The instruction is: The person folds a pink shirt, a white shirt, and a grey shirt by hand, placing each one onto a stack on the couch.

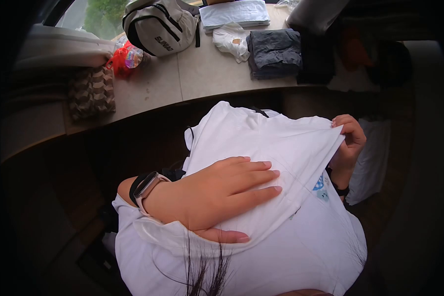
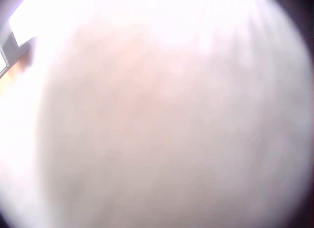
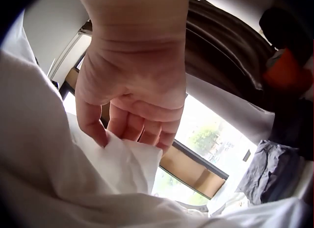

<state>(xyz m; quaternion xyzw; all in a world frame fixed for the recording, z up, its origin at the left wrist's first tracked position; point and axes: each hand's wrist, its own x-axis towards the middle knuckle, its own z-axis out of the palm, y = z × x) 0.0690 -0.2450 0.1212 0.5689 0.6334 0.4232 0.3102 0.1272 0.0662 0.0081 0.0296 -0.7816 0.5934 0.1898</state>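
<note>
A white garment (image 1: 261, 133) is spread over the person's front, on top of the white shirt (image 1: 281, 261) they wear. On it, the left hand (image 1: 222, 192) lies palm down with straight, slightly spread fingers; a watch is on this wrist. At the garment's far right corner, the right hand (image 1: 349, 135) pinches the edge. From the right wrist view, the thumb and curled fingers of the right hand (image 3: 137, 105) hold a fold of the white cloth (image 3: 117, 164). Blurred white cloth (image 2: 147, 130) fills nearly the whole left wrist view.
Beyond the garment runs a curved counter (image 1: 158, 81) by a window. Along it stand a patterned bag (image 1: 92, 91), a red plastic bag (image 1: 125, 60), a backpack (image 1: 160, 29), a white plastic bag (image 1: 232, 42), folded white cloth (image 1: 236, 14) and a dark folded stack (image 1: 275, 52).
</note>
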